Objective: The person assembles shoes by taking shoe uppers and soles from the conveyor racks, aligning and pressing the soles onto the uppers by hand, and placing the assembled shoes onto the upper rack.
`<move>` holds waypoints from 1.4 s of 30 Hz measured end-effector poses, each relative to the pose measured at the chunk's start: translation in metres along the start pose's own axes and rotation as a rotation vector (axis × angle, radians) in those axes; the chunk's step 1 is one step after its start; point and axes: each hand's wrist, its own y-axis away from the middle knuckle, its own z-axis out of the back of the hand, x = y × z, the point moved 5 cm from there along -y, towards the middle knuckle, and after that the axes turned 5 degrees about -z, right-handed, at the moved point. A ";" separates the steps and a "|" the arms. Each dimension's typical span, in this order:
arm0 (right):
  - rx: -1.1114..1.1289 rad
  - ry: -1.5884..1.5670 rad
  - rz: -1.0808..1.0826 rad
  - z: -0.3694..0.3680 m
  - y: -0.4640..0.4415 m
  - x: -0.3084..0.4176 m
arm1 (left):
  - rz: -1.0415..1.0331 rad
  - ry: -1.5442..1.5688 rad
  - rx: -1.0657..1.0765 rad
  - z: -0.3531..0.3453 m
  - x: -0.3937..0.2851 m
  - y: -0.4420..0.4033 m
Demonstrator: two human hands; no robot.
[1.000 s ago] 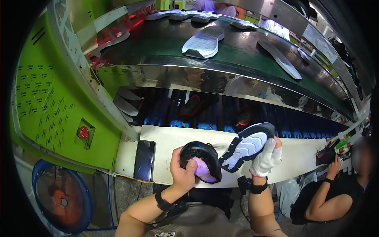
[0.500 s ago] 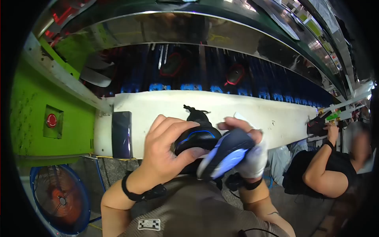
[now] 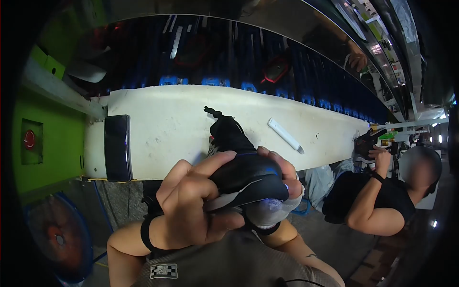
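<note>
A black shoe upper (image 3: 229, 136) points up and away over the white bench, its laces at the far end. Against its near end lies a shoe sole (image 3: 256, 188), dark with a lighter edge and a bluish shine. My left hand (image 3: 191, 201) is closed around the left side of the shoe and sole, fingers bent. On the other side my right hand (image 3: 287, 174), with a white wrap over the palm and wrist, grips the sole and shoe together. The fingers' undersides and the shoe's lower surface are partly hidden.
A white pen-like tool (image 3: 285, 136) and a dark flat rectangular block (image 3: 117, 147) lie on the white bench (image 3: 167, 115). Behind runs a dark roller conveyor (image 3: 229, 52) with shoe parts. A fan (image 3: 60, 239) stands left; another person (image 3: 382, 191) works at right.
The sole, earlier apart in my right hand, now lies against the shoe upper. Both hands have closed in on it. The white tool has come into clear view as the camera shifted.
</note>
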 end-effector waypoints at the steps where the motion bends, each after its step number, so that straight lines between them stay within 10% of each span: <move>1: 0.017 -0.004 -0.005 0.001 0.000 -0.002 | 0.002 -0.010 0.007 0.000 0.000 -0.001; 16: 0.126 -0.024 0.300 -0.019 -0.015 0.000 | 0.104 -0.014 0.109 0.037 0.014 0.009; 28: 0.225 0.246 0.268 -0.047 -0.020 0.000 | 0.113 -0.465 0.814 0.025 0.003 -0.082; 33: 0.213 0.191 0.235 -0.057 -0.032 -0.009 | 0.096 -0.174 0.721 0.042 0.026 -0.068; 42: 0.233 0.236 0.144 -0.059 -0.038 -0.013 | 0.037 -0.669 0.560 0.023 0.012 -0.077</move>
